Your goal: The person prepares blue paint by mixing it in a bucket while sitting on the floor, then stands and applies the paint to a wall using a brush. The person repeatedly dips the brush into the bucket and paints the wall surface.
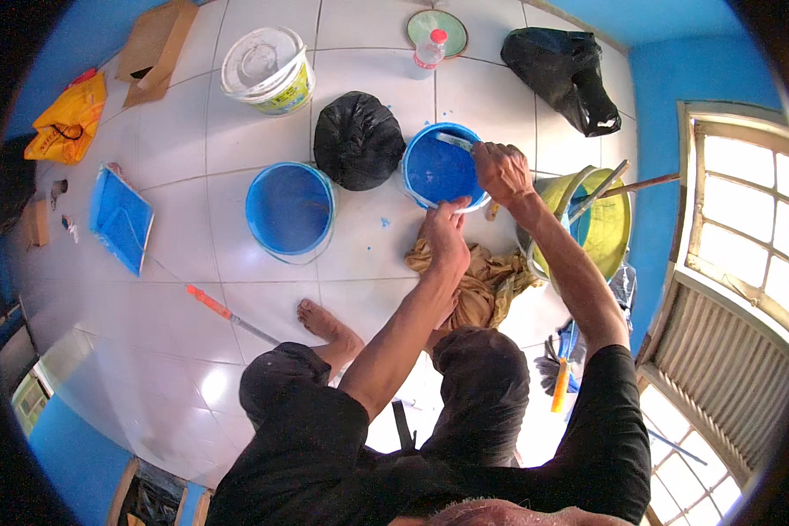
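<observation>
My right hand [500,171] is closed on a pale flat stirring tool [455,140] at the right rim of a small bucket of blue paint [438,174]; the tool reaches across the bucket's top. My left hand [447,226] grips that bucket at its near rim, fingers curled against it. A larger blue-coated bucket [285,212] stands to the left, and a black plastic bundle [355,136] sits between and behind the two. A crumpled brown cloth [482,289] lies below the small bucket, near my bare foot [320,320] and legs.
Around me are a yellow-green tub with poles [600,241], a lidded white bucket [263,66], a bottle [431,53], a black bag [557,74], cardboard [153,48], a yellow bag [66,118], a blue paint tray [114,219] and a roller pole [206,301]. Windows [736,215] line the right wall.
</observation>
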A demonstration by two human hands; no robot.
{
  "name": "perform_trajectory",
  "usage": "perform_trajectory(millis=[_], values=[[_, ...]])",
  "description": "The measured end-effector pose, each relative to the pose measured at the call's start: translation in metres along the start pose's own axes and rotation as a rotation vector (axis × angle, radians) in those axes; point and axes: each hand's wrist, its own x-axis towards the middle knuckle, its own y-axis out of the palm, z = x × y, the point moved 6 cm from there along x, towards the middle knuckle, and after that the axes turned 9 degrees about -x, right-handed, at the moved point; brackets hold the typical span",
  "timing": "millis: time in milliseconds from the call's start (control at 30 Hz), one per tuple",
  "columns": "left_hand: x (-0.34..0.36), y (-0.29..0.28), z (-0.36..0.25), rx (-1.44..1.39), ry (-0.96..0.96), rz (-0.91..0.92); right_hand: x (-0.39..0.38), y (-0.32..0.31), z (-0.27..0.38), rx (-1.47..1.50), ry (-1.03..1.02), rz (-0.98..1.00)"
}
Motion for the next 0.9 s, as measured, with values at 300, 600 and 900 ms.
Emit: perform_trajectory(millis=[300,600,900], values=[[-0.049,0.046,-0.017,0.136,-0.059,0.168,0.007,-0.033,-0.007,-0.077,0.176,0.24],[-0.188,0.058,-0.039,-0.484,-0.29,0.097,-0.025,-0.179,0.055,0.02,0.02,0.327],[-0.485,0.091,-0.198,-0.566,-0.322,0.166,-0.027,-0.439,0.202,0.352,-0.08,0.342]])
